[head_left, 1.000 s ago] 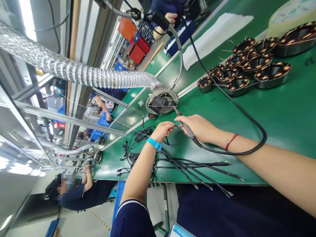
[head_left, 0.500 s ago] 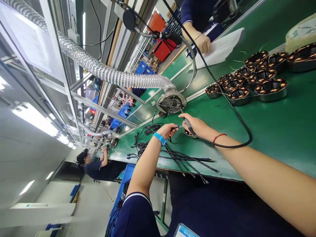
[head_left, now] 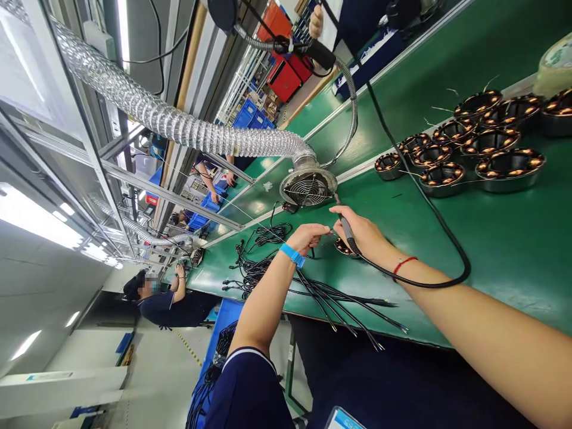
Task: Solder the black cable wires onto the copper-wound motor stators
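Observation:
My right hand (head_left: pixel 367 233) is closed around the grey handle of a soldering iron (head_left: pixel 347 231), its tip pointing up toward the fume extractor's round grille. Fingertips of my left hand (head_left: pixel 309 238) pinch the end of a black cable, mostly hidden by the fingers, close beside the right hand's fingers. Below both hands, a small copper-wound stator (head_left: pixel 343 246) sits on the green bench, partly covered by the right hand. Black cables (head_left: pixel 330 289) with bared coloured ends lie fanned out under my left forearm.
A fume extractor grille (head_left: pixel 310 189) on a silver flexible duct (head_left: pixel 214 138) stands beyond my hands. Several stators (head_left: pixel 440 176) are grouped at the right, near a tape roll (head_left: pixel 554 68). The iron's black cord loops over my right forearm. Co-workers sit at other benches.
The view has shifted slightly. My left fingertips have come closer to the right hand. Across the bench, a co-worker's hand has lifted away with the white sheet.

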